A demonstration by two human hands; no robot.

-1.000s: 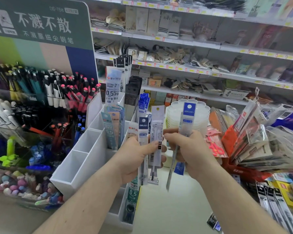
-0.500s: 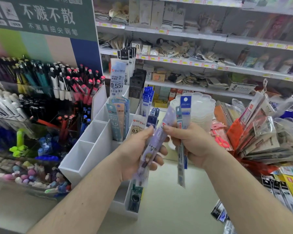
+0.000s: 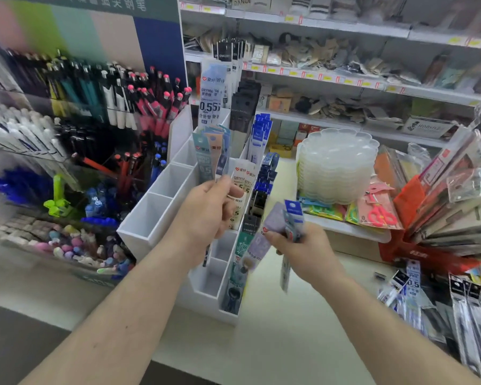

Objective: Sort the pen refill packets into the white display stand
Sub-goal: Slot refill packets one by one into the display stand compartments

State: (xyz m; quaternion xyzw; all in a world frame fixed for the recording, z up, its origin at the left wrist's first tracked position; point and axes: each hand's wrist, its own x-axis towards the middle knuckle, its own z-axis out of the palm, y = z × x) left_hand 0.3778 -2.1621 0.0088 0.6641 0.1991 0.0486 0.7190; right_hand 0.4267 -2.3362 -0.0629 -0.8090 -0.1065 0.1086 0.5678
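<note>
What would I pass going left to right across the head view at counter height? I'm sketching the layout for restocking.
Pen racks → white display stand → left hand → right hand holding refill packets → clear tray stack → pink scissors pack → red basket.

Two bare forearms enter from the bottom edge, one from the lower left and one from the lower right, each ending in a bare hand. No sleeve shows on either arm within the picture. The left hand (image 3: 206, 215) carries nothing on its wrist, back or on the fingers that show. The right hand (image 3: 303, 251) is likewise plain at the wrist and across the back, ungloved. Faint fine hair shows along the left forearm, with a few small dark specks on it. The knuckles and fingertips are softened by motion blur, so nails cannot be made out.
</note>
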